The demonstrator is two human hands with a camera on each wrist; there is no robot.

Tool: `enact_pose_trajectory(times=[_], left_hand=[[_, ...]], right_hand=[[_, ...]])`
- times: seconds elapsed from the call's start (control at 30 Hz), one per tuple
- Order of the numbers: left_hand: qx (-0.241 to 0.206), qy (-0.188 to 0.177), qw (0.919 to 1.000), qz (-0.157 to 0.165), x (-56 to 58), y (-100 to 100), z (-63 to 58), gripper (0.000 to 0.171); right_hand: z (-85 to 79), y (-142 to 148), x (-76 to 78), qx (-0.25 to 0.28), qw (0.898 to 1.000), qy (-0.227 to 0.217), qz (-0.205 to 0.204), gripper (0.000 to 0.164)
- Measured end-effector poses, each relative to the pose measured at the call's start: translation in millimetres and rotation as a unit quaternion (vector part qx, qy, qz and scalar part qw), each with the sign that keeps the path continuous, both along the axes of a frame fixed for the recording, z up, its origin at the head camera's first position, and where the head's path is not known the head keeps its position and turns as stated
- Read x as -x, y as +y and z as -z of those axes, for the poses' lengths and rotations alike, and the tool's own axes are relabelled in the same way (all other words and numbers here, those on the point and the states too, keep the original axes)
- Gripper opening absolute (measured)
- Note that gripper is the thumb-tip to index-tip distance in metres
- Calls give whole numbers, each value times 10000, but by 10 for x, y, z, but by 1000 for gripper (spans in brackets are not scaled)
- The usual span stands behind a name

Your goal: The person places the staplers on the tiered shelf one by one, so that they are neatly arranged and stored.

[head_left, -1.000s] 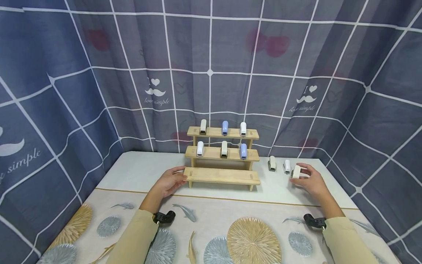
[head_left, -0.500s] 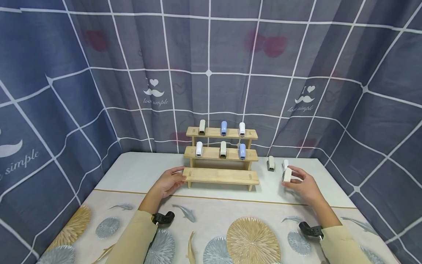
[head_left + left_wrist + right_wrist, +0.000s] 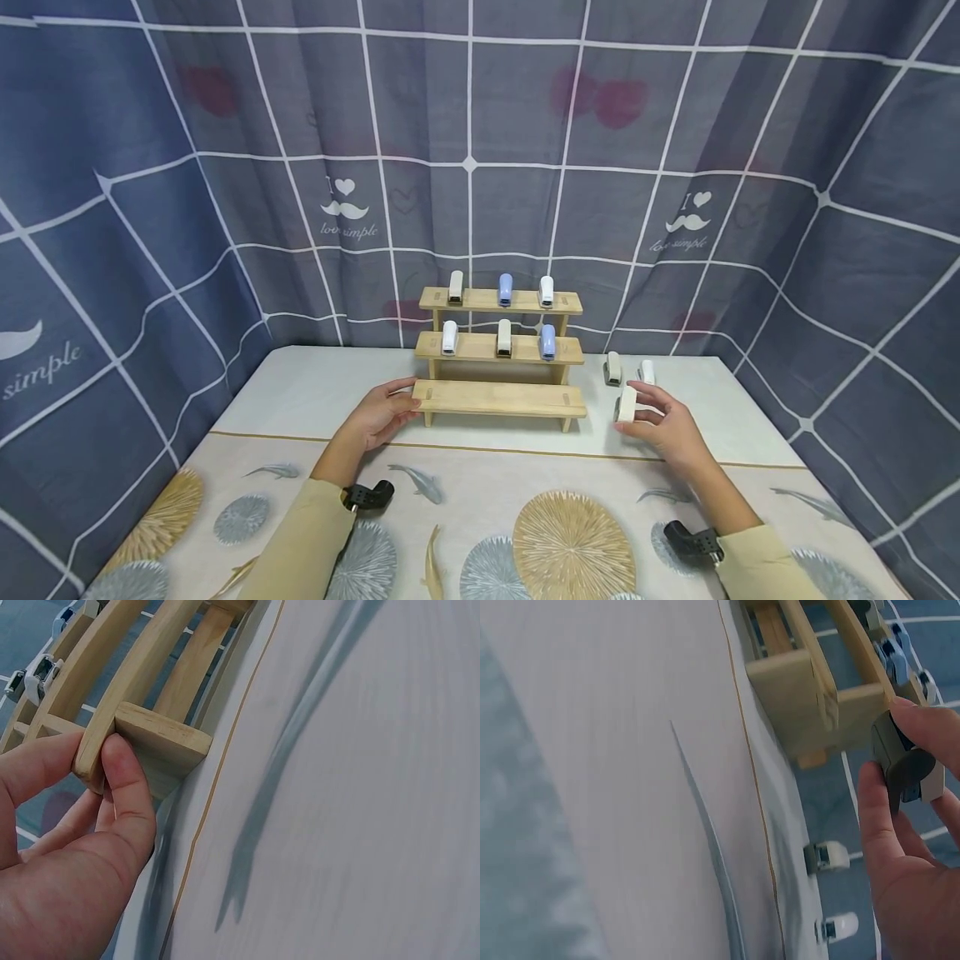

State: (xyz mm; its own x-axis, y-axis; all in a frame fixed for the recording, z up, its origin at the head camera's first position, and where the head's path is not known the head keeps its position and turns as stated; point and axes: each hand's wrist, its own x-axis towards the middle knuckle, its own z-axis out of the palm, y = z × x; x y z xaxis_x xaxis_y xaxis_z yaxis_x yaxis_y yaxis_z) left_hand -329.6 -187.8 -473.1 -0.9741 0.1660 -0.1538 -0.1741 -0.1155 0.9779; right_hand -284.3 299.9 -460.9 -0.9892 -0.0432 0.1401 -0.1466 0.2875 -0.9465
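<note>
My left hand point(image 3: 384, 411) pinches the left end of the lowest board of a three-tier wooden stand point(image 3: 498, 398); the left wrist view shows thumb and fingers around the board's end point(image 3: 101, 754). To the right of the stand, my right hand point(image 3: 666, 422) holds a small cream stapler point(image 3: 626, 405) between thumb and fingers. Its dark grey base point(image 3: 900, 761) faces the right wrist camera. Behind that hand, a cream stapler point(image 3: 612, 368) and a white stapler point(image 3: 646, 372) stand on the table, the white one partly hidden by the fingers.
On the top tier sit a cream stapler point(image 3: 456, 287), a blue stapler point(image 3: 506, 289) and a white stapler point(image 3: 546, 292). The middle tier bears white point(image 3: 449, 337), cream point(image 3: 504, 339) and blue point(image 3: 548, 342) ones. A grid-patterned curtain point(image 3: 420, 208) encloses the table's back and sides.
My right hand has carried the cream stapler leftward, from beyond the white stapler to nearer the stand. My left hand keeps its grip on the board's end.
</note>
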Motion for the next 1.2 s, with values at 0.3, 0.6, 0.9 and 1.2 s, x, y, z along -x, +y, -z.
enact_pose_trajectory(times=[0.3, 0.6, 0.9, 1.2], left_hand=[[-33, 73, 9999, 153, -9, -16, 1, 68], [53, 80, 9998, 163, 8, -34, 21, 67], [50, 101, 9998, 135, -2, -38, 12, 68], [31, 105, 9998, 155, -2, -46, 23, 68]], right_hand=[[-22, -278, -89, 255, 9994, -70, -238, 85], [-24, -534, -142, 536, 9966, 23, -632, 83], [16, -775, -146, 722, 9924, 103, -989, 78], [51, -1047, -80, 729, 9886, 128, -1313, 77]])
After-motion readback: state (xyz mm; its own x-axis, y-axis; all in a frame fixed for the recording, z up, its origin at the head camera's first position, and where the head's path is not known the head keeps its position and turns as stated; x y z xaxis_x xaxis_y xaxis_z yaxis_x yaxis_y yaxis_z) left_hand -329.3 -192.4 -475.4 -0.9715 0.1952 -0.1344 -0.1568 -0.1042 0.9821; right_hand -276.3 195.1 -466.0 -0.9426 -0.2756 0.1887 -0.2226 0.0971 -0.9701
